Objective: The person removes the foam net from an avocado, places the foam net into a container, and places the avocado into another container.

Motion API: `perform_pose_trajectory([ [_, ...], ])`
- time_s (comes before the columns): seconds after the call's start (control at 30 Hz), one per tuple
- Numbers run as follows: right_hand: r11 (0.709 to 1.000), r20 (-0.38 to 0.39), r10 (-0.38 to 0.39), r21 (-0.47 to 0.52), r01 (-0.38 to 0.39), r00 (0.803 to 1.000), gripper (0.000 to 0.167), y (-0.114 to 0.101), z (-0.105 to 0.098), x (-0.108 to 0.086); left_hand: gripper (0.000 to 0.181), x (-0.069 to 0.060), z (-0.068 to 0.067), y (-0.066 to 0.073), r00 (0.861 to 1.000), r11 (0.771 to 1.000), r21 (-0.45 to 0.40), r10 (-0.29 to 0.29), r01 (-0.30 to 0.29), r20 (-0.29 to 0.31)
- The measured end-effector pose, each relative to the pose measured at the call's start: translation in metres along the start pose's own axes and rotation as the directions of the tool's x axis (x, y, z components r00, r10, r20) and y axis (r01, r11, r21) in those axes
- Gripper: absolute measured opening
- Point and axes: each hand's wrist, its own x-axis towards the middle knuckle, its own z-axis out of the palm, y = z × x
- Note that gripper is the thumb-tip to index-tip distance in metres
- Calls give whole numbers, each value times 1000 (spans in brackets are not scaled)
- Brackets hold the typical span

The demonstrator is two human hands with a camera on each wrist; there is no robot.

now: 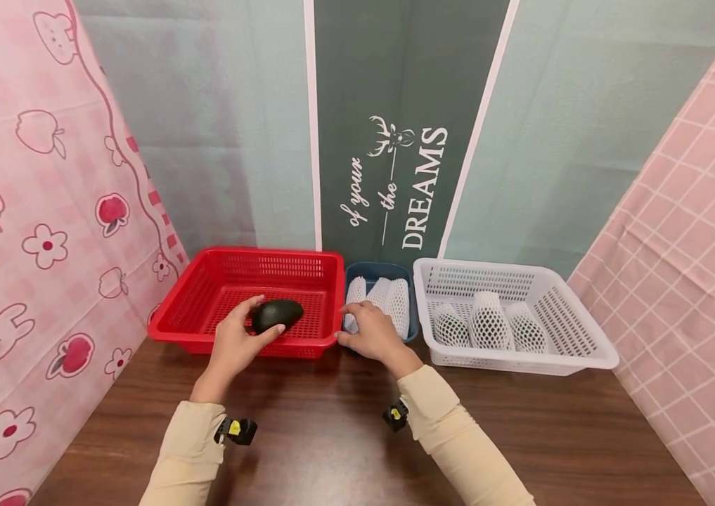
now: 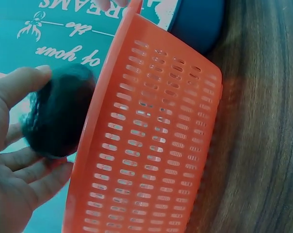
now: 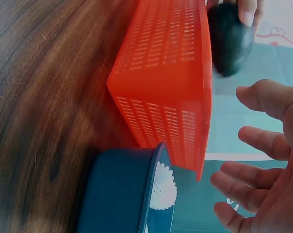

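A dark green avocado [image 1: 278, 316] is gripped by my left hand [image 1: 238, 343] over the front part of the red basket [image 1: 170, 320]. In the left wrist view the thumb and fingers curl round the avocado [image 2: 59, 114], just beyond the basket's rim. My right hand [image 1: 371, 332] hovers over the small blue bin [image 1: 413, 309], near the red basket's right side. Its fingers are spread and relaxed with nothing between them, as the right wrist view shows. White foam net sleeves [image 1: 389, 295] lie inside the blue bin, partly covered by that hand.
To the right stands a white basket [image 1: 585, 362] with several net-wrapped fruits [image 1: 490, 323] in it. All the containers stand in a row along the back of the brown wooden table [image 1: 332, 436]. Patterned cloths [image 1: 41, 246] hang at the back and sides.
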Motion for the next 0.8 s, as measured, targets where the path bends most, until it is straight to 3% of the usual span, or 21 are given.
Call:
perform_pose_trajectory([
  [0.2,999,-6,-28,-24,27,1000,39,0,1,2,58,2,-5,0,1000,1000,22,-9,9,17],
  [0.53,1000,-8,-7,-28,7,1000,36,4,2,3,51,0,-6,-2,998,996,56,63,-64,14],
  [0.7,998,13,38,-40,-38,999,39,8,-3,-14,50,-16,-1,14,992,986,103,127,-129,25],
  [0.8,996,-4,71,-50,-71,997,40,14,-9,-25,50,-26,4,24,990,982,123,135,-140,48],
])
